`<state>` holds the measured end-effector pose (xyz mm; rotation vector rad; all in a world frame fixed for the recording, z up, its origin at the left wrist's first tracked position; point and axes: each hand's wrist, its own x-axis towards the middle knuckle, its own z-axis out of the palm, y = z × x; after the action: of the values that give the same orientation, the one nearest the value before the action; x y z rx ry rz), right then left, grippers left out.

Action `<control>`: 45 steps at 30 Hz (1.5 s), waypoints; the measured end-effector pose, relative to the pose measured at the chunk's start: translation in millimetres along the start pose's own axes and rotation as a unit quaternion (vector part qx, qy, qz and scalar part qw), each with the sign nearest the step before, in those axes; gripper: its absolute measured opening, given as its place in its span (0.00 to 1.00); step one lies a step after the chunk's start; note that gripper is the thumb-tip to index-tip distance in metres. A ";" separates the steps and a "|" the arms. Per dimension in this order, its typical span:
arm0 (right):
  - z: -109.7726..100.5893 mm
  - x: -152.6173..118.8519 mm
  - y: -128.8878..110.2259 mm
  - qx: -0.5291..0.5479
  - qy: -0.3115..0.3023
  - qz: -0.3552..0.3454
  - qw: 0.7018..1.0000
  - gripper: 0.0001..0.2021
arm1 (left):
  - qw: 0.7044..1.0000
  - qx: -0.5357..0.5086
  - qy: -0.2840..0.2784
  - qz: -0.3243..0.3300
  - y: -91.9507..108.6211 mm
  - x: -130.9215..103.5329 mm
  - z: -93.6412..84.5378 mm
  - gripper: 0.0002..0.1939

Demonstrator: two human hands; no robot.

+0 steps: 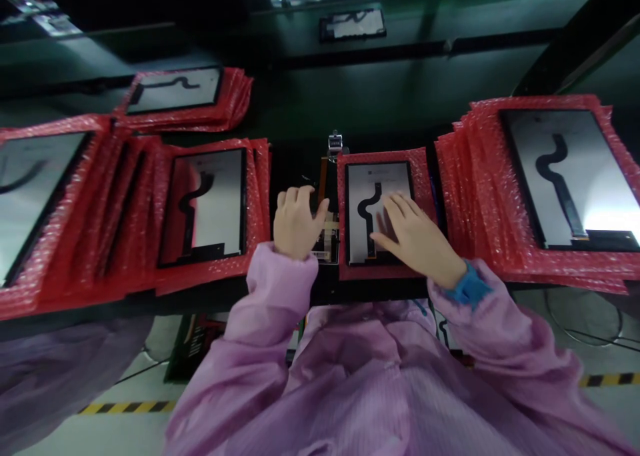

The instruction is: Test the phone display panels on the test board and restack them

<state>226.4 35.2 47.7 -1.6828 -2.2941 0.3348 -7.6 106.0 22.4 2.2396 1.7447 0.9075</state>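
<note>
A display panel (357,236) with a black curved flex cable lies on a red bubble-wrap sheet (383,155) in front of me. Over its right part is my right hand (417,237), fingers spread and holding nothing; whether they touch the panel I cannot tell. My left hand (299,221) is just left of that panel, thumb apart from the fingers, with nothing visible in it. Between the hands and the panel's left edge sits a small circuit board (327,246) with an orange flex strip (323,179) running up from it to a metal connector fixture (335,144).
Red-wrapped panels are stacked at the right (480,196), at the left (220,206), at the far left (37,209) and at the back left (200,93). Another panel (357,25) lies on a shelf behind. A person's sleeve (65,369) shows at lower left.
</note>
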 end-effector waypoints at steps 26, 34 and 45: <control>28.9 51.6 9.1 0.294 0.040 0.024 0.955 0.37 | 0.894 -0.443 0.006 -0.067 -13.5 32.2 19.9 0.20; 38.5 53.7 2.2 0.570 0.005 0.067 0.819 0.30 | 0.900 -0.427 -0.085 -0.012 -6.0 26.8 11.4 0.16; 22.6 61.8 11.9 0.315 0.050 -0.183 0.930 0.16 | 0.933 -0.256 -0.155 0.200 -8.0 27.2 4.5 0.08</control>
<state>211.4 97.2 27.6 -0.9168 -2.0525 0.7775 -8.1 134.6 24.8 2.2380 0.8100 0.8852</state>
